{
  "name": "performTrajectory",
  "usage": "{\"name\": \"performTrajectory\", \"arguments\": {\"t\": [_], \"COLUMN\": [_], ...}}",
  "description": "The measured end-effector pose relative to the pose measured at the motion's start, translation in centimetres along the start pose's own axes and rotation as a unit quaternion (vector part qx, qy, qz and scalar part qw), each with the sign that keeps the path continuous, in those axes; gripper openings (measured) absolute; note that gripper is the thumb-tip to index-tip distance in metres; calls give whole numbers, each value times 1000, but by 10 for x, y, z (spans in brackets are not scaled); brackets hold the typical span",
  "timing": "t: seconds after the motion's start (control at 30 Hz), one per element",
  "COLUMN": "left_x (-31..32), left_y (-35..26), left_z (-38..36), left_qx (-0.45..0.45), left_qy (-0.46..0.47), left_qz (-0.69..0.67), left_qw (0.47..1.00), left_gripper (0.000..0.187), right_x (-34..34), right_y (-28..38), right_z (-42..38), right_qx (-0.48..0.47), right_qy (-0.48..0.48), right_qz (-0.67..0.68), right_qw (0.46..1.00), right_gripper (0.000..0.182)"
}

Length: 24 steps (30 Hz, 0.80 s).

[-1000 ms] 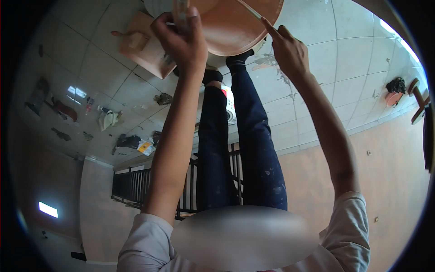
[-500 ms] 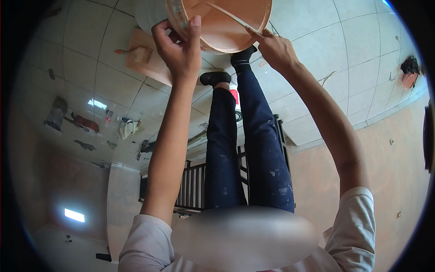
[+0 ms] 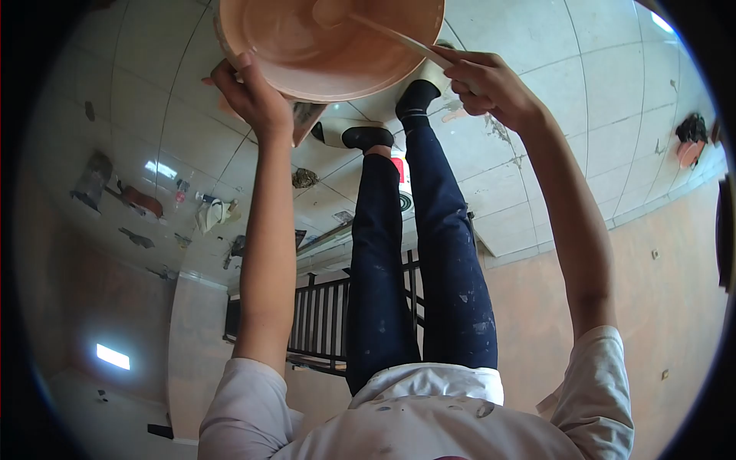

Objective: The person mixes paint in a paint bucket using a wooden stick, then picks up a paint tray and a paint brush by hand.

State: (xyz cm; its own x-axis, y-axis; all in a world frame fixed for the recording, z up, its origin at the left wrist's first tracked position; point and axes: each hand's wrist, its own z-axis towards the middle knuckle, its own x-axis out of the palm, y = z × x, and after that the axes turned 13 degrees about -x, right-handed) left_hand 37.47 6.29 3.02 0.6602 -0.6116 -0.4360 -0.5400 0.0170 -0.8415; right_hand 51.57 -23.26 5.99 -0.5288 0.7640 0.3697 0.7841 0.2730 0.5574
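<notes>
At the top of the view is a round bucket (image 3: 268, 73) with peach-coloured paint inside, its open mouth tilted toward me. My left hand (image 3: 257, 96) grips the bucket's rim at its lower left, thumb on the edge. Closed round the handle of a pale stirring stick (image 3: 399, 38) is my right hand (image 3: 487, 84), at the right side of the rim. The stick crosses the bucket's mouth, and its far end rests in the paint.
Behind my left hand a peach-stained board (image 3: 307, 121) partly shows. A red and white container (image 3: 400, 169) stands between my legs. Rags and a white bag (image 3: 215, 213) lie on the tiles at left. A black railing (image 3: 318, 318) and a black bag (image 3: 692, 128) also show.
The bucket has moved left and lower with my left hand, showing more of its inside. My right hand has shifted right and slightly down with the stick.
</notes>
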Motion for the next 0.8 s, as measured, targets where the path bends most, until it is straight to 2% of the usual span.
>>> {"name": "performTrajectory", "arguments": {"t": [0.23,0.4,0.5,0.53,0.57,0.6,0.67,0.77,0.8], "left_x": [-66,-103,-107,-106,-100,-94,-96,-99,-100], "left_y": [35,74,92,94,82,69,69,126,134], "left_z": [55,76,71,68,61,54,45,24,3], "left_qx": [-16,-100,-127,-112,-112,-170,-226,-101,-177], "left_qy": [-16,-8,-9,-5,-12,-1,6,-17,-25], "left_qz": [37,81,61,75,68,-6,-84,-84,-59], "left_qw": [999,992,990,991,991,985,971,991,982], "left_gripper": [46,51,55,60,60,63,66,80,86], "right_x": [53,80,89,92,94,96,99,110,112], "right_y": [18,30,31,32,31,31,33,34,33], "right_z": [-8,-35,-56,-64,-72,-80,-93,-110,-115], "right_qx": [14,8,-10,-10,-11,-1,-4,-14,-19], "right_qy": [-5,-13,1,3,4,-9,0,3,2], "right_qz": [84,79,59,68,78,64,63,46,54], "right_qw": [996,997,998,998,997,998,998,999,998], "right_gripper": [55,55,54,54,54,56,56,58,58]}}
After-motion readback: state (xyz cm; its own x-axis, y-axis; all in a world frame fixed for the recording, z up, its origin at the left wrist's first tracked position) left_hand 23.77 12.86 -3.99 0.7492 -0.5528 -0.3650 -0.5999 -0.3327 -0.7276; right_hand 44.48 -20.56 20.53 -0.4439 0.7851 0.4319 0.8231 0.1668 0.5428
